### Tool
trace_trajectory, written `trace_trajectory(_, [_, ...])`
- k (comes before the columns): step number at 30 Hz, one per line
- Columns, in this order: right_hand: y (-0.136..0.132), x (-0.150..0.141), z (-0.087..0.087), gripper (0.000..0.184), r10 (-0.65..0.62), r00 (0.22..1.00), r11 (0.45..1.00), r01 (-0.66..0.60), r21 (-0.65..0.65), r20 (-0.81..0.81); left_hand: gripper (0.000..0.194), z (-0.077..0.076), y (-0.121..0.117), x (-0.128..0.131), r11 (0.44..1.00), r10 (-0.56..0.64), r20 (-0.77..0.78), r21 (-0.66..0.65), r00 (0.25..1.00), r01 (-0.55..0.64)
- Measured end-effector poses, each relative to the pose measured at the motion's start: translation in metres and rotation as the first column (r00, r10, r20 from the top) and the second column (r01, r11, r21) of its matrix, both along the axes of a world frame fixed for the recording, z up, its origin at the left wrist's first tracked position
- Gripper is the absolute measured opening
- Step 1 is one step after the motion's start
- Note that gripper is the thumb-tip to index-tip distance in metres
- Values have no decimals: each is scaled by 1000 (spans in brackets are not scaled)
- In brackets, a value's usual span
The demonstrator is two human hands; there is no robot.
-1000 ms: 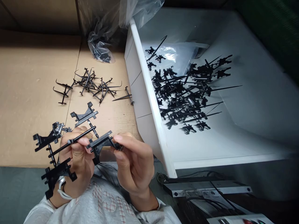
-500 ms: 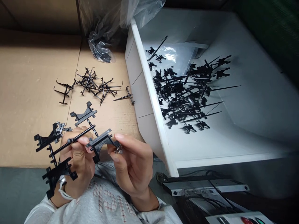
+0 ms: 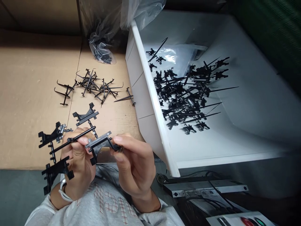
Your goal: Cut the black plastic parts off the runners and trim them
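My left hand [image 3: 78, 166] is closed around a black plastic sprue frame [image 3: 70, 141], its fingers wrapped on the central rod. Several bracket-shaped parts branch off the frame. My right hand [image 3: 135, 166] pinches the bracket part [image 3: 100, 145] at the frame's right end between thumb and forefinger. Both hands are held close over my lap, in front of the cardboard sheet [image 3: 28, 94].
A scatter of thin black sprue pieces [image 3: 94, 86] lies on the cardboard. A clear plastic bag [image 3: 103, 47] with black parts sits behind it. A white bin [image 3: 152, 103] on the right holds several black parts [image 3: 185, 94]. Metal hardware and cables [image 3: 204, 188] lie at the lower right.
The frame has tilted slightly and shifted a little right in my left hand. My right fingers have tightened on the bracket part. Everything else is as before.
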State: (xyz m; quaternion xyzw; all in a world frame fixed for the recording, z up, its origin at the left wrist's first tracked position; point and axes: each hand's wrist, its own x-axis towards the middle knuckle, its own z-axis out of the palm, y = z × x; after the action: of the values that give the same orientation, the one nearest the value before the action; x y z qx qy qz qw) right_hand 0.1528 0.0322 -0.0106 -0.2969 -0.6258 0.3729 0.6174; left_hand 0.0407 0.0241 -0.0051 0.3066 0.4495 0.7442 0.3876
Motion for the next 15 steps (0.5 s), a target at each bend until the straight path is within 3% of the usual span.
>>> trace_trajectory(4, [-3, 0, 1, 48, 2, 1000, 1000, -3, -29, -25, 16, -2, -2, -2, 999, -1, -33, -32, 999, 0])
trace_trajectory(15, [-3, -2, -3, 63, -73, 995, 995, 68, 80, 74, 23, 3, -1, 0, 999, 29, -30, -26, 999, -30])
